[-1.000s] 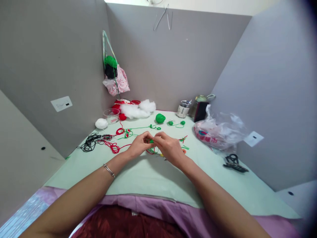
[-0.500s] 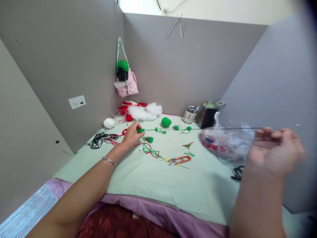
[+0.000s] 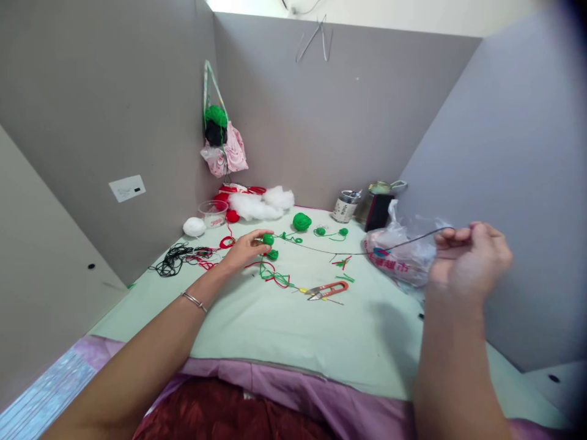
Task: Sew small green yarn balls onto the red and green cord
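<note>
From here the green piece (image 3: 268, 239) looks like yarn, matt & a bit rough. The white fluff (image 3: 252, 206) looks cotton-like, fluffy mat'l. The snips (image 3: 326, 287) are w/ metal blades (image 3: 316, 296); the bracelet (image 3: 195, 301) is also metal, shiny. The carrier bag (image 3: 398, 266) is thin plastic, v. glossy.

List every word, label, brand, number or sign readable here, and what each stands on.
"超市", in red on the plastic bag; the characters before it are unclear.
Dark characters on the label of the pen can: too small to read.
Red print on the clear tub: too blurred to read.
Marks on the white card on the left panel: too small to read.
</note>
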Demonstrator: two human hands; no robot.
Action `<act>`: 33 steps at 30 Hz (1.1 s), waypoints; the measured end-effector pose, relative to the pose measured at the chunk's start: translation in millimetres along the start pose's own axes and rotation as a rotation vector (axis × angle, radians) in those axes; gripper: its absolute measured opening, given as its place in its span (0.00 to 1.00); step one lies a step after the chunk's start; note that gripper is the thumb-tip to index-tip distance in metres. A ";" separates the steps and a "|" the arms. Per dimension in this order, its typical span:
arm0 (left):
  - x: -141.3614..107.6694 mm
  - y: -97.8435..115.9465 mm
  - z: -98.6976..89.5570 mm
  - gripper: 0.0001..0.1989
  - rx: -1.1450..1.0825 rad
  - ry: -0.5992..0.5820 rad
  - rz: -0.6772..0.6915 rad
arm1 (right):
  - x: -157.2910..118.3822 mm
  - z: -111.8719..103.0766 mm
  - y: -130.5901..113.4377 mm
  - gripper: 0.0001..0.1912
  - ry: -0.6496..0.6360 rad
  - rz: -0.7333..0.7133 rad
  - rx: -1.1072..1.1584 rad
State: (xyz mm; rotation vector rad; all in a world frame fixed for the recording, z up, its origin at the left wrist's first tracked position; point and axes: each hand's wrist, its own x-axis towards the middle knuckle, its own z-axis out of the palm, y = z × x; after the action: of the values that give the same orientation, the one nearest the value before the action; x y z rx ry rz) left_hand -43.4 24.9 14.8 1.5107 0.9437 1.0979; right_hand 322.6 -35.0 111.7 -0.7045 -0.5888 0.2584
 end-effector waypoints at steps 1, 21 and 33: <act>-0.9 0.7 2.0 0.26 -0.009 -0.032 0.013 | -1.1 1.5 1.5 0.09 -0.005 0.003 -0.020; -12.8 10.9 32.9 0.19 -0.241 -0.082 0.046 | -157.7 33.0 48.7 0.06 -1.127 0.018 -0.545; -13.4 6.1 34.1 0.19 -0.215 -0.050 0.083 | -163.5 34.1 48.6 0.06 -1.128 0.107 -0.574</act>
State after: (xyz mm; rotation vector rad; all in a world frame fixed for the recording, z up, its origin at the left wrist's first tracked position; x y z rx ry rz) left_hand -14.3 1.8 15.5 1.4034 0.7095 1.1757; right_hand 169.0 -48.5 31.3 -1.1268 -1.7475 0.6064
